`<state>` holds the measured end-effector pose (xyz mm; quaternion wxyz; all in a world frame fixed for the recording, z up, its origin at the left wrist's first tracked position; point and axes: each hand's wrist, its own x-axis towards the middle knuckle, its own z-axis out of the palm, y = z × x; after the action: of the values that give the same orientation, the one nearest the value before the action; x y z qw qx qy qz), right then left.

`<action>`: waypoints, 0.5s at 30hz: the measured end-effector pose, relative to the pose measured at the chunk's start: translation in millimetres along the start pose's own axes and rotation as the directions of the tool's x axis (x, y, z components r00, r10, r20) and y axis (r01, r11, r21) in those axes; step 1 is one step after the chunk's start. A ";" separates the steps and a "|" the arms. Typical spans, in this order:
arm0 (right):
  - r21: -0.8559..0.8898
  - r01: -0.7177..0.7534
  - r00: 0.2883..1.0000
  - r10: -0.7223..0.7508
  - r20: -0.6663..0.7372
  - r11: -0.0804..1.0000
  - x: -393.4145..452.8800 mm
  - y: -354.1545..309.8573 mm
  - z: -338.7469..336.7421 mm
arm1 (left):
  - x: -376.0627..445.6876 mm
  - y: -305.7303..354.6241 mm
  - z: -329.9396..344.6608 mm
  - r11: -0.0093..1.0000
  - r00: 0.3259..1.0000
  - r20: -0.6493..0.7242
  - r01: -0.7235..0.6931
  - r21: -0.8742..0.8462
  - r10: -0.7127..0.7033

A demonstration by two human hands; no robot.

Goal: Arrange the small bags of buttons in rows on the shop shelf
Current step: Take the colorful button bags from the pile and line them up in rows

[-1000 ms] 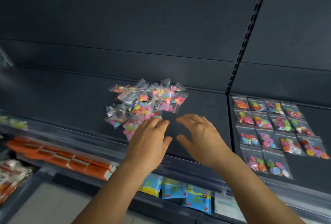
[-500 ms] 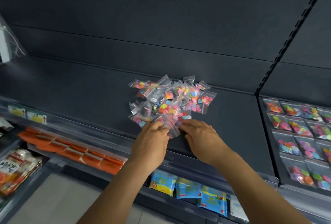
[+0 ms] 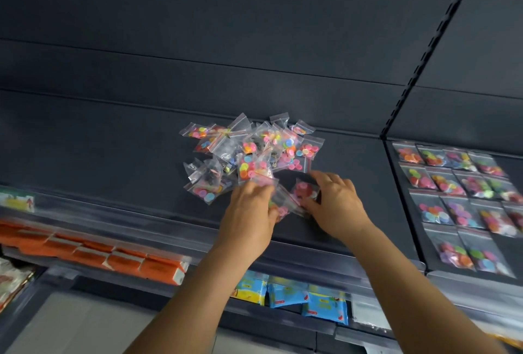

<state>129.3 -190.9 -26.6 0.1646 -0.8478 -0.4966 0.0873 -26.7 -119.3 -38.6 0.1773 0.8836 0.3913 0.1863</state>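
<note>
Since 1 s ago, moved from hovering to gripping: left hand (image 3: 249, 212) & right hand (image 3: 336, 206) each pinching small clear button bags (image 3: 304, 193) off loose pile (image 3: 249, 152); sorted rows (image 3: 458, 200) next.

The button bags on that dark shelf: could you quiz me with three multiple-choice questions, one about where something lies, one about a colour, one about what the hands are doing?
1. Where do the bags already set in rows lie, next to the loose pile of button bags?
A. to its right, past the shelf divider
B. to its left
C. on the shelf below

2. What colour are the boxes on the lower shelf at left?
A. green
B. orange
C. white

3. What is the right hand doing?
A. hanging idle
B. pinching a bag of reddish buttons
C. pressing flat on the blue packets

Answers:
1 A, the tidy grid sits on the right section.
2 B, they are plainly orange.
3 B, its thumb and fingers close on the bag's edges, while the left hand grips other bags at the pile's near edge.
</note>
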 end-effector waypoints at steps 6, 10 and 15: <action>0.074 -0.050 0.994 0.042 0.100 0.996 9.1 0.6 -2.3 | 7.0 1.0 -3.7 0.999 0.998 0.053 0.046 -0.028 -0.044; 0.046 0.027 0.996 -0.031 0.088 0.999 11.1 -3.5 -1.8 | 10.7 -0.2 -4.7 0.995 0.994 0.074 0.086 -0.056 -0.082; -0.082 0.105 0.974 -0.086 0.208 0.991 17.6 -6.6 -6.0 | 14.1 -0.5 -5.4 0.986 0.991 0.079 0.114 -0.123 -0.104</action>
<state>134.4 -173.7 -18.3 0.0774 -0.8162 -0.5546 0.1425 -20.7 -107.4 -31.4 0.2573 0.8538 0.4197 0.1690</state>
